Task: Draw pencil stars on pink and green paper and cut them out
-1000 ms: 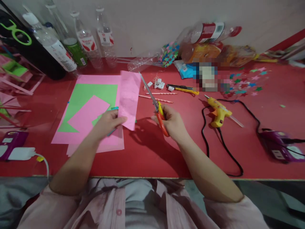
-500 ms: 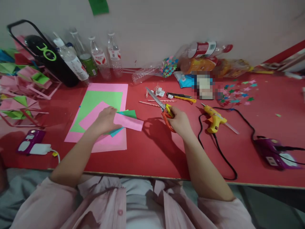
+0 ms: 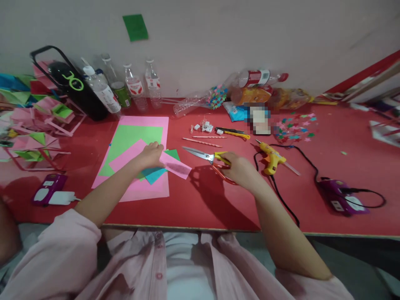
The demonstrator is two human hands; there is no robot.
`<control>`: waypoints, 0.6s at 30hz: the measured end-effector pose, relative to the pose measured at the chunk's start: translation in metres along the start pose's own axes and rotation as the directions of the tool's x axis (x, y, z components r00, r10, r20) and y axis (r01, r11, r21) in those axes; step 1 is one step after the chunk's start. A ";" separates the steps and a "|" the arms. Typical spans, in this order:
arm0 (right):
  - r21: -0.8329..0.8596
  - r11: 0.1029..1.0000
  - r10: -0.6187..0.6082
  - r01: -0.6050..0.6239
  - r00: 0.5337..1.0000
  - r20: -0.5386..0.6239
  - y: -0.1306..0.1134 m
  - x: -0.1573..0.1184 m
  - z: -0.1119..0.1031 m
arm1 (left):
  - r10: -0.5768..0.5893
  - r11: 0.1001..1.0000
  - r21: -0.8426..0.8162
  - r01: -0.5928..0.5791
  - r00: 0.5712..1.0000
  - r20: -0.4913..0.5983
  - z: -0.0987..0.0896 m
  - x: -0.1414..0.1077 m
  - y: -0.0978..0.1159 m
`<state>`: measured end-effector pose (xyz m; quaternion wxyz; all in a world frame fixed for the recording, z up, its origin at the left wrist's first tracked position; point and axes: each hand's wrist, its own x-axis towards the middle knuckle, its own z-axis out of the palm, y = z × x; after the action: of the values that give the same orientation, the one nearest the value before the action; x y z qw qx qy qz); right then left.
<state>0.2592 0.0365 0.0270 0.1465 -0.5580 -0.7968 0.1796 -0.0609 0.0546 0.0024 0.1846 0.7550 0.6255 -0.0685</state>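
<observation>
My left hand (image 3: pixel 152 155) is closed on a narrow strip of pink paper (image 3: pixel 177 165), which sticks out to the right of my fingers. Below that hand lie blue paper (image 3: pixel 154 175), green paper (image 3: pixel 173 155) and larger sheets, a light green sheet (image 3: pixel 137 132) on top of a pink sheet (image 3: pixel 158 121). In my right hand (image 3: pixel 242 171) is a pair of scissors (image 3: pixel 200 154) with one yellow and one orange handle. Their blades point left, a little above the strip and apart from it.
Right of the scissors lies a yellow glue gun (image 3: pixel 271 158) with a black cord near a purple power strip (image 3: pixel 342 198). Striped sticks (image 3: pixel 203 142) and a yellow cutter (image 3: pixel 237 134) lie behind. Bottles (image 3: pixel 153 85) and a black flask (image 3: pixel 78 89) line the wall.
My left hand has lifted the pink strip slightly and shifted right. The scissors have turned from pointing up-left to nearly level, pointing left. The camera view has moved too.
</observation>
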 end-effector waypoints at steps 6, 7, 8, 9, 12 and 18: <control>-0.136 0.987 0.080 -0.081 0.997 -0.019 0.029 -0.025 0.020 | -0.015 0.993 -0.116 0.019 0.999 0.042 -0.003 -0.002 -0.001; -0.143 0.985 0.097 -0.099 0.995 -0.024 0.032 -0.026 0.024 | -0.018 0.988 -0.151 0.026 0.999 0.050 -0.003 -0.004 -0.001; -0.149 0.982 0.113 -0.116 0.993 -0.028 0.033 -0.027 0.028 | -0.025 0.981 -0.190 0.037 0.998 0.065 -0.002 -0.005 -0.001; -0.156 0.979 0.125 -0.129 0.992 -0.032 0.034 -0.028 0.031 | -0.034 0.971 -0.232 0.053 0.996 0.085 -0.002 -0.007 -0.002; -0.211 0.970 0.115 -0.125 0.992 -0.058 0.032 -0.032 0.036 | -0.056 0.926 -0.363 0.105 0.988 0.145 -0.003 -0.012 -0.006; -0.369 0.924 0.085 -0.102 0.994 -0.064 0.008 -0.037 0.023 | -0.003 0.809 -0.586 0.044 0.998 0.070 -0.024 -0.026 -0.012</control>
<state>0.2679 0.0012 0.0014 0.0480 -0.6170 -0.7853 0.0193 -0.0816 0.0410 0.0313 0.4283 0.6507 0.6188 0.1009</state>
